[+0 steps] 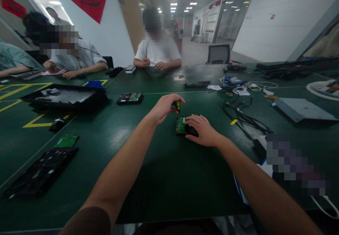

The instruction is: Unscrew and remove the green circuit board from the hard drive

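Note:
My left hand [167, 107] is closed around the black and yellow handle of a screwdriver [177, 105]. The tool stands roughly upright, its tip down at the far edge of a hard drive [181, 126]; whether it sits in a screw is too small to tell. Green circuit board faces up on the drive, which lies flat on the table. From the right, my right hand [202, 131] grips the drive, fingers across its top and thumb along the near side, covering much of its right half.
Another hard drive [129, 98] lies farther left, near a black tray [66, 97]. Several drives rest in a row [42, 171] at the near left. Dark cables [241, 113] and a grey metal box [304, 109] are on the right. People sit across the green table [159, 178].

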`<state>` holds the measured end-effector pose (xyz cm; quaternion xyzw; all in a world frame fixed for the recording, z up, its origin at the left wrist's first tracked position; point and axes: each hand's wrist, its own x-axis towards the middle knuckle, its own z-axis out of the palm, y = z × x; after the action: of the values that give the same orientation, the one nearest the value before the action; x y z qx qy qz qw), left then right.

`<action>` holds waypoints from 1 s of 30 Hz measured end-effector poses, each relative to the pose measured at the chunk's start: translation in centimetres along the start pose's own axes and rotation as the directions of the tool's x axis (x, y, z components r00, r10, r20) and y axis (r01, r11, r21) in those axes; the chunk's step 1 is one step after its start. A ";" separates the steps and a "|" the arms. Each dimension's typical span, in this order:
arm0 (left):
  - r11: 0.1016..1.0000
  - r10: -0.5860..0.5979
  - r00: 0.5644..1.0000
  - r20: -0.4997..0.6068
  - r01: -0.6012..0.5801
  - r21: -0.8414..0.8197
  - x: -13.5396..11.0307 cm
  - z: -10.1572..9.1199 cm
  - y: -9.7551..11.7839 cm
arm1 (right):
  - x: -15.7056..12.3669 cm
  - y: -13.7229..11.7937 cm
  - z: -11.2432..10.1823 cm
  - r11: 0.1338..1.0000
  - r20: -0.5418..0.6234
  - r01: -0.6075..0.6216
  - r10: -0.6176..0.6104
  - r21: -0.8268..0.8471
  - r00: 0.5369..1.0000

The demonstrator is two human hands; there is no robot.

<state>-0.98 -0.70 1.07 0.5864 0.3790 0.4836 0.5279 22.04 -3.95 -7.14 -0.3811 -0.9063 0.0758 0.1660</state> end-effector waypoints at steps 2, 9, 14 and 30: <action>1.000 -0.009 0.999 0.040 0.009 0.000 -0.2 0.2 0.2 | 0.0 -0.1 -0.1 1.000 0.004 0.002 -0.002 0.000 1.000; 0.982 -0.087 0.986 0.144 0.109 -0.152 -0.8 1.3 0.5 | 0.1 -0.2 -0.1 1.000 0.008 0.002 -0.002 -0.009 1.000; 0.991 -0.058 0.994 0.091 0.068 -0.111 -0.5 0.9 0.2 | 0.1 0.0 0.0 1.000 0.008 0.004 -0.004 -0.012 1.000; 0.988 -0.070 0.997 0.029 0.074 -0.135 -0.6 1.5 0.5 | 0.1 0.1 0.0 1.000 0.015 0.001 -0.001 -0.012 1.000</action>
<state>0.30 -1.74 1.51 0.5407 0.3595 0.4817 0.5886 21.99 -3.83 -7.15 -0.3810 -0.9082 0.0730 0.1570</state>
